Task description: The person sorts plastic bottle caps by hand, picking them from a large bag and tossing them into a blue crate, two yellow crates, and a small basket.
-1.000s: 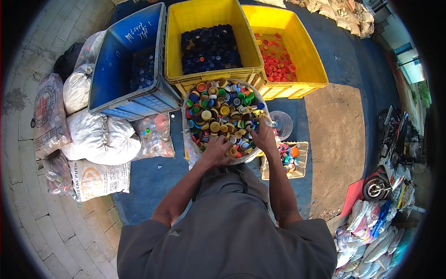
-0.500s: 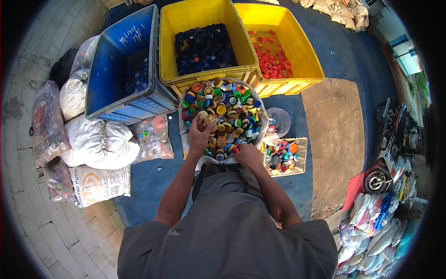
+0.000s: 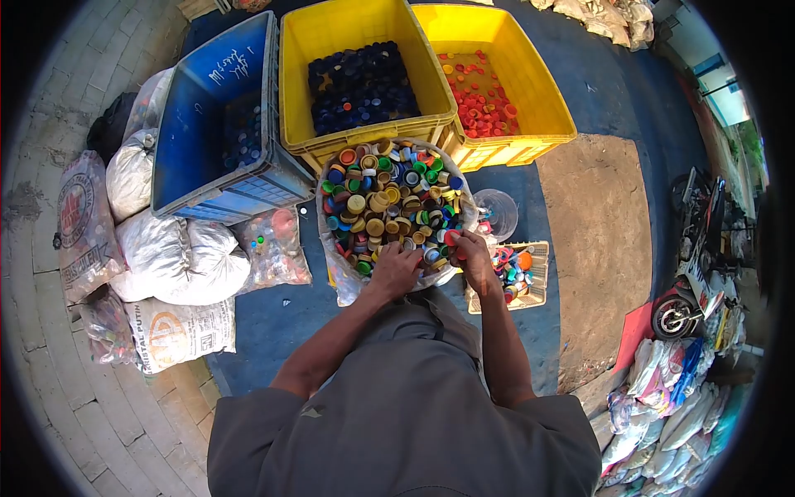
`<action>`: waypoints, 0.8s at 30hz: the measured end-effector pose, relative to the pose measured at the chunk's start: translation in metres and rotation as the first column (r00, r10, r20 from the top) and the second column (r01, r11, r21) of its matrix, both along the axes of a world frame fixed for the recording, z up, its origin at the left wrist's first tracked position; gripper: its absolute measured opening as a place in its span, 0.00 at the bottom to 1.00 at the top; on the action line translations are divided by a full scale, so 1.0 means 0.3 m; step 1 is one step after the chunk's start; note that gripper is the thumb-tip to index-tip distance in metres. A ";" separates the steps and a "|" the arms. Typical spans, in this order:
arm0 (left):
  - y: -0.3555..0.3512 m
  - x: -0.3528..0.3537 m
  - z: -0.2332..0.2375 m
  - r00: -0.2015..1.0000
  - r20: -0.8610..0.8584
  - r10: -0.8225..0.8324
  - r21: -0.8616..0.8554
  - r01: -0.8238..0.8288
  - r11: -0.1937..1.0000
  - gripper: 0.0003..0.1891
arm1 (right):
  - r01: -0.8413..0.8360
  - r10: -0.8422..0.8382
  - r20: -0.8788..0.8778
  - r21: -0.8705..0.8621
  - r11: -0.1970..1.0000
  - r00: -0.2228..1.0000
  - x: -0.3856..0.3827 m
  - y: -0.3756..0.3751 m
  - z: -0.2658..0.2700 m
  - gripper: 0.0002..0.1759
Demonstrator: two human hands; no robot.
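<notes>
A round white sack-lined container (image 3: pixel 325 224) in front of me is heaped with bottle caps (image 3: pixel 389 199) of many colours. My right hand (image 3: pixel 475 258) pinches a red bottle cap (image 3: pixel 451 238) over the container's right rim. Near the front edge of the heap, my left hand (image 3: pixel 396 270) rests on the caps with its fingers curled down. Whatever its fingertips grip, if anything, is hidden.
Beyond stand a blue crate (image 3: pixel 217 108), a yellow crate (image 3: pixel 348 33) with dark caps and another yellow crate (image 3: pixel 530 83) with red caps. A small basket (image 3: pixel 538 286) and clear round tub (image 3: pixel 498 214) sit right; full sacks (image 3: pixel 178 257) lie left.
My left hand has moved right and towards me, and the pale yellow cap is gone from its fingers. My right hand has risen from the front rim rightward, showing a red cap.
</notes>
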State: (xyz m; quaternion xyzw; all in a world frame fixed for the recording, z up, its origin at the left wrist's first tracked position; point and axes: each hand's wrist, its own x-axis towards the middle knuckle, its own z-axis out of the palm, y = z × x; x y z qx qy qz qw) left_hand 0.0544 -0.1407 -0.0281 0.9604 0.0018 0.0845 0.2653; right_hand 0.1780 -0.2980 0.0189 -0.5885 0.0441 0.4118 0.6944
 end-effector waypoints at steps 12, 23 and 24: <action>-0.031 0.001 -0.018 0.988 0.096 0.122 -0.123 -0.110 0.986 0.13 | 0.149 -0.076 -0.197 0.394 0.907 0.978 -0.040 0.033 -0.057 0.10; 0.252 -0.134 0.086 0.804 -0.454 0.383 -0.868 -0.301 -0.396 0.08 | -0.107 0.108 -0.046 0.033 0.994 0.993 -0.080 0.168 -0.088 0.10; 0.282 -0.157 0.090 0.809 -0.448 0.380 -0.845 -0.244 -0.475 0.08 | -0.206 0.208 0.028 -0.054 0.977 0.978 -0.087 0.185 -0.087 0.10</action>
